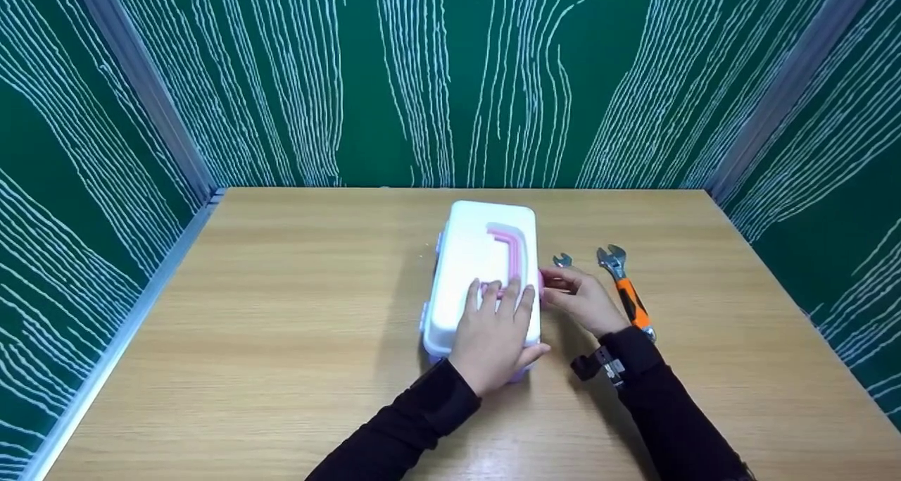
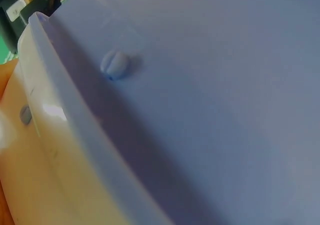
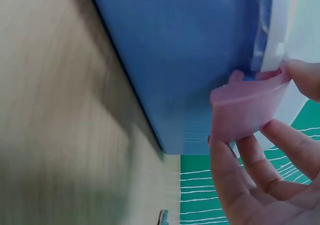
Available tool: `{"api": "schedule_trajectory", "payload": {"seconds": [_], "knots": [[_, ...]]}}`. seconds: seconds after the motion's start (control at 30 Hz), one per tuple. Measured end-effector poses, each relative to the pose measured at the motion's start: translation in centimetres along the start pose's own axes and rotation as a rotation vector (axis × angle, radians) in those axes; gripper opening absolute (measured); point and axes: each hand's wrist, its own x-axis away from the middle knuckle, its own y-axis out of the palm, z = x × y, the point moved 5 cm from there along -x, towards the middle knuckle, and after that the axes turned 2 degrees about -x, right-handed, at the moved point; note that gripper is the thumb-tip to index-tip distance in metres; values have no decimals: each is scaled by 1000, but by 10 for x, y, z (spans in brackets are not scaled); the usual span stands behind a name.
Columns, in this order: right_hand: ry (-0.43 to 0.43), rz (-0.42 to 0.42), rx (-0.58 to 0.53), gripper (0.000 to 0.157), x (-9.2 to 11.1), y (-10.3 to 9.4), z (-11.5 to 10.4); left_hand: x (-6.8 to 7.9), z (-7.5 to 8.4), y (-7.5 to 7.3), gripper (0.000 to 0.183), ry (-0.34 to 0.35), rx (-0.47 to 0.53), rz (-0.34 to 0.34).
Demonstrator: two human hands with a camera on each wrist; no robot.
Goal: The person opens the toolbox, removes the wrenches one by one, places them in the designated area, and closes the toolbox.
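A plastic box with a white lid (image 1: pixel 468 245) and a bluish-lavender body (image 3: pixel 175 50) stands lengthwise on the table. Recessed in the lid lies a pink handle (image 1: pixel 516 252). My left hand (image 1: pixel 489 344) rests on the near half of the lid, fingers straight and spread over the handle's near end, thumb out past the right edge. At the box's right side, my right hand (image 1: pixel 581 301) pinches a pink latch (image 3: pixel 245 110) between thumb and fingers. The latch is tilted out from the box wall just below the lid's rim. In the left wrist view, the lavender body (image 2: pixel 210 85) fills most of the picture.
Right of the box lies an adjustable wrench (image 1: pixel 633 301) with an orange and black grip, close beside my right hand. A smaller wrench head (image 1: pixel 562 260) shows beyond that hand, the rest hidden. Green walls with pale lines (image 1: pixel 450 79) border the wooden table (image 1: pixel 303 291).
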Motion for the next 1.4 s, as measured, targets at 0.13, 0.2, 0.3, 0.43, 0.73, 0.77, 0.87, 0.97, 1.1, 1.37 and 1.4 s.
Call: {"api": "schedule_trajectory", "payload": {"seconds": [0.13,0.2,0.3,0.43,0.73,0.77,0.87,0.97,1.1,1.37,1.4], "knots": [[19,9,19,45,3,2,-7,-1,0,0,82,-2,9,-24],[25,14,18,46,3,3,-6,-1,-1,1,82,-3,9,-17],[36,19,-9,47,2,4,0,-1,-1,1,81,-3,4,-1],[49,20,-77,48,0,8,8,-1,-1,0,81,-6,-2,-9],[85,32,-181,47,3,12,17,-1,0,2,81,-1,7,-65],[90,35,-197,48,4,12,18,-1,0,1,81,0,7,-65],[92,50,-231,49,5,13,20,-2,0,1,81,4,2,-61],[80,57,-247,50,5,14,22,-1,0,1,82,8,-4,-61],[91,50,-350,48,6,17,25,-1,0,1,82,10,-1,-56],[107,27,-419,49,4,20,27,-1,-1,2,84,6,-4,-48],[108,26,-430,49,4,20,26,-1,-1,2,84,7,-2,-48]]}}
